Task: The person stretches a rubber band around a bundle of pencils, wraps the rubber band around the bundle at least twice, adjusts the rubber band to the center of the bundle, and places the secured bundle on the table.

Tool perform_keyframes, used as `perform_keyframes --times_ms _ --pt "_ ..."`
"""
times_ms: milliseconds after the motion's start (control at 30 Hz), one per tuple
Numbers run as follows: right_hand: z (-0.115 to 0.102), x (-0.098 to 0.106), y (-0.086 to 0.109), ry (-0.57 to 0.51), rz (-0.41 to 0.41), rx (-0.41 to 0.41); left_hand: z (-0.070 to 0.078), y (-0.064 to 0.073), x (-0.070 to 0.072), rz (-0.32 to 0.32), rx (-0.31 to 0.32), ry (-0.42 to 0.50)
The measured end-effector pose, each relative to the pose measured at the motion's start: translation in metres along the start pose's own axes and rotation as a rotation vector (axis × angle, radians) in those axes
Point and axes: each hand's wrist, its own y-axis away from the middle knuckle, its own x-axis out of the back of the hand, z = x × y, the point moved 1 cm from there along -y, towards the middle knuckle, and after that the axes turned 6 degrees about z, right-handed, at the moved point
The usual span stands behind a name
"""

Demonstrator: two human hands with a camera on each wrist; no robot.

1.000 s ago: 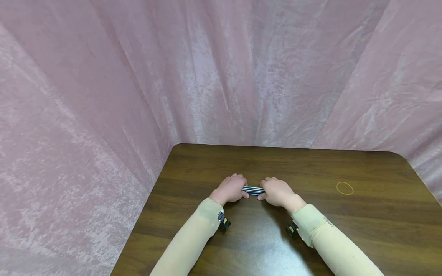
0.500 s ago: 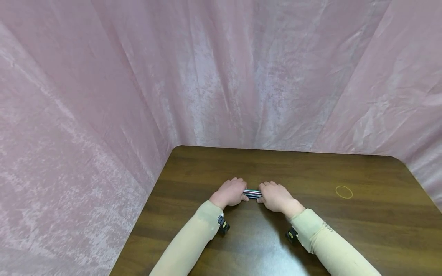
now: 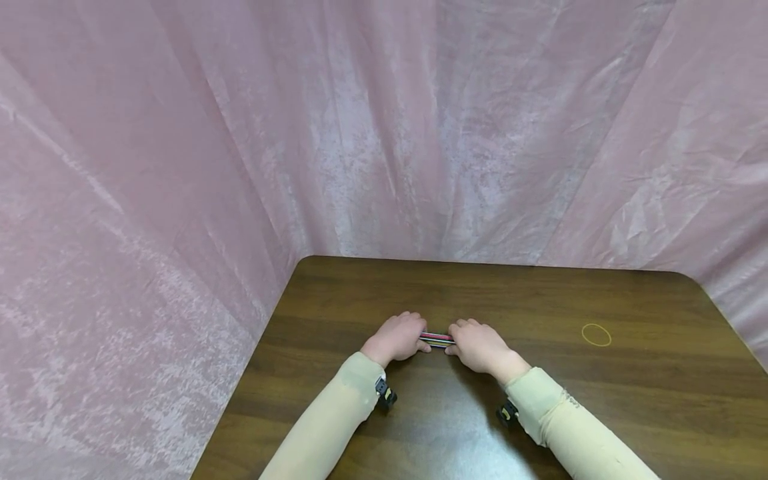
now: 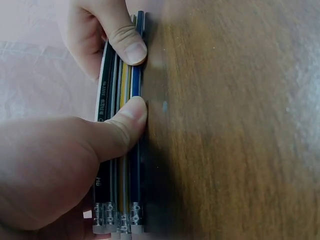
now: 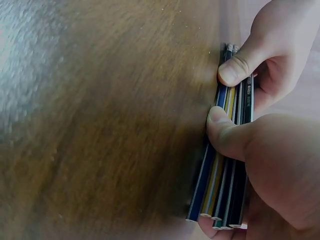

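Note:
A bundle of several pencils (image 3: 437,339) lies crosswise between my two hands, low over the wooden table. Blue, yellow and black ones show in the left wrist view, where the pencils (image 4: 123,187) end in metal bands and erasers beside my left hand. My left hand (image 3: 399,338) grips the eraser half, thumb on the near side. Gripping the other half is my right hand (image 3: 480,345), its thumb close to the left one. Unsharpened pencil ends (image 5: 215,216) show below the right hand in the right wrist view. Most fingers are hidden behind the bundle.
A thin yellow rubber band (image 3: 597,335) lies on the brown wooden table (image 3: 480,287), off to the right of the hands. Pink curtains (image 3: 384,133) hang behind the table and along its left side. A small dark camera sits on each wrist.
The bundle has turned or shifted within the hands: red and yellow pencils now show where dark and white stripes showed. Both hands keep their grip and have drawn slightly closer together.

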Motion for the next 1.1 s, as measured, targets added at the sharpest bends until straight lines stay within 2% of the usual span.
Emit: perform_keyframes --times_ms 300,533,867,1100 --pt "0.001 -0.003 0.001 0.026 0.029 0.016 0.002 0.001 0.000 0.030 -0.016 -0.019" --pt "0.003 0.001 0.000 -0.024 0.055 -0.031 0.007 0.004 0.005 0.085 0.001 -0.039" --pt "0.006 0.005 -0.003 0.001 0.211 0.018 0.014 0.002 0.006 0.216 -0.040 -0.088" --pt "0.005 0.009 -0.003 0.050 0.308 0.055 0.016 0.001 0.005 0.261 -0.068 -0.130"
